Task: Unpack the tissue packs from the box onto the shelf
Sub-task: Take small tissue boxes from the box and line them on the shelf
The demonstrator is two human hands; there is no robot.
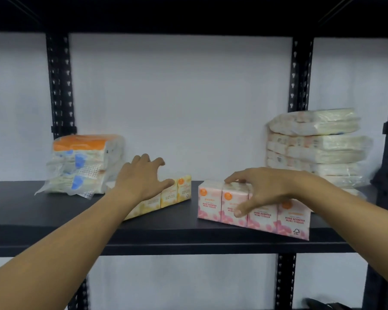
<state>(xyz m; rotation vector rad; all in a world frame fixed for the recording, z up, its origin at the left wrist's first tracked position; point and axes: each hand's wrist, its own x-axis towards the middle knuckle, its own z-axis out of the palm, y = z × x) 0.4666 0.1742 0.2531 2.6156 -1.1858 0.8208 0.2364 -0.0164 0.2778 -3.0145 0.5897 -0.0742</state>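
A pink multi-pack of rose scented mini tissues (293,220) lies on the black shelf board (43,211), right of centre near the front edge. My right hand (262,193) arches over it, fingertips on its top and thumb pressed on its front face. A yellow multi-pack of mini tissues (177,193) lies at an angle left of centre. My left hand (141,177) is over its near end with fingers spread and lifted, covering part of it. The box is not in sight.
A stack of clear-wrapped tissue packs with orange and blue print (85,164) stands at the back left. A taller stack of pale wrapped packs (316,148) fills the back right. Black perforated uprights (61,86) frame the bay. A gap lies between the yellow and pink packs.
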